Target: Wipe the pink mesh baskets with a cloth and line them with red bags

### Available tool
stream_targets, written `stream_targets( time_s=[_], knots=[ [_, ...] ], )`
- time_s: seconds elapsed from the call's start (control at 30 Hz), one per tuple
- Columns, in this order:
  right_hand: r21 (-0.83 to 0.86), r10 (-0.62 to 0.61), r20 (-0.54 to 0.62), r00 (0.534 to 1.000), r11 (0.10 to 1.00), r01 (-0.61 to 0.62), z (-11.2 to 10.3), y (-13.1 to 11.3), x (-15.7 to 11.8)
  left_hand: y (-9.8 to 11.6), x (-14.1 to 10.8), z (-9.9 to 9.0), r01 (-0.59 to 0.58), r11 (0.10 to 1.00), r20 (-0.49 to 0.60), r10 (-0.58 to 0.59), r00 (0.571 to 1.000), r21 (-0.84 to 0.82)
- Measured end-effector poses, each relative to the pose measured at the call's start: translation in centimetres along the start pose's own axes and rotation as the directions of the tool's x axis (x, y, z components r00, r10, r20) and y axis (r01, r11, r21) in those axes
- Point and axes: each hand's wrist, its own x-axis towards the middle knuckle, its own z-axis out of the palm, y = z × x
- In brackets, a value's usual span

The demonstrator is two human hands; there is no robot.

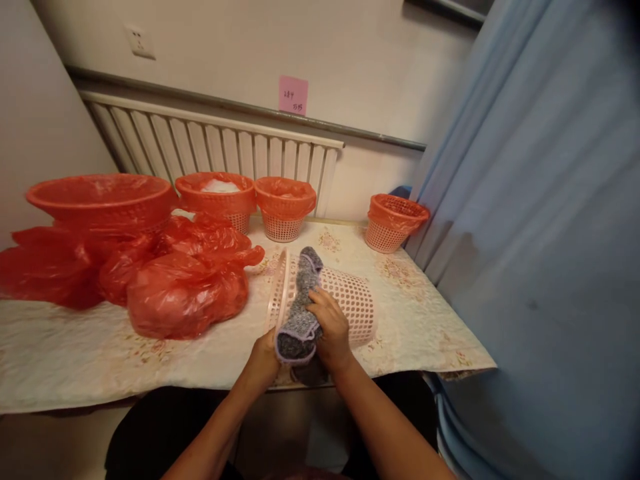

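Observation:
A pale pink plastic wastebasket [353, 300] with holes in its wall lies on its side at the table's front, its mouth turned left. Across it near the rim lies a folded grey cleaning cloth [303, 307] with purple edging. My right hand [333, 327] is closed on the cloth and presses it against the basket's side. My left hand [265, 357] grips the basket low at its rim; its fingers are partly hidden by the rim and the cloth. A dark part of the cloth hangs beneath my right hand near the table edge.
Red plastic bags [190, 287] heap up on the left. Behind them stand a wide red-lined basket [100, 193] and two smaller lined baskets [215, 193] [284, 227]. Another lined basket [387, 237] is at the back right, beside a blue curtain [525, 233]. A radiator [210, 143] backs the flowered tablecloth [425, 320].

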Motion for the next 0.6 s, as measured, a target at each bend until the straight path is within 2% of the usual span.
stream_targets(
  time_s=[0.13, 0.23, 0.3, 0.37, 0.43, 0.53, 0.6],
  knots=[
    [-0.126, 0.159, -0.075, 0.984, 0.978, -0.167, -3.4, 4.2, -2.5, -0.8, 0.2, -0.2, 0.052, 0.998, 0.042, -0.050, 0.998, -0.044],
    [-0.197, 0.302, -0.193, 0.933, 0.920, -0.339, -6.1, 7.1, -4.5, -1.2, 0.2, -0.2, 0.059, 0.997, 0.025, -0.058, 0.998, -0.053],
    [-0.212, 0.375, -0.246, 0.894, 0.879, -0.428, -7.4, 8.1, -5.3, -1.4, 0.2, -0.2, 0.059, 0.997, 0.017, -0.058, 0.998, -0.052],
    [-0.207, 0.418, -0.274, 0.866, 0.854, -0.477, -7.7, 8.0, -5.4, -1.5, 0.3, -0.1, 0.058, 0.997, 0.016, -0.058, 0.998, -0.046],
    [-0.190, 0.420, -0.290, 0.860, 0.855, -0.482, -7.1, 7.0, -4.9, -1.6, 0.2, -0.2, 0.058, 0.997, 0.022, -0.057, 0.998, -0.046],
    [-0.144, 0.363, -0.264, 0.894, 0.901, -0.408, -4.9, 4.2, -3.5, -1.4, 0.1, -0.2, 0.077, 0.996, 0.052, -0.075, 0.996, -0.046],
    [-0.087, 0.299, -0.190, 0.935, 0.944, -0.319, -2.9, 1.7, -2.6, -1.0, -0.1, -0.1, 0.093, 0.996, 0.068, -0.093, 0.993, 0.002]
  ],
)
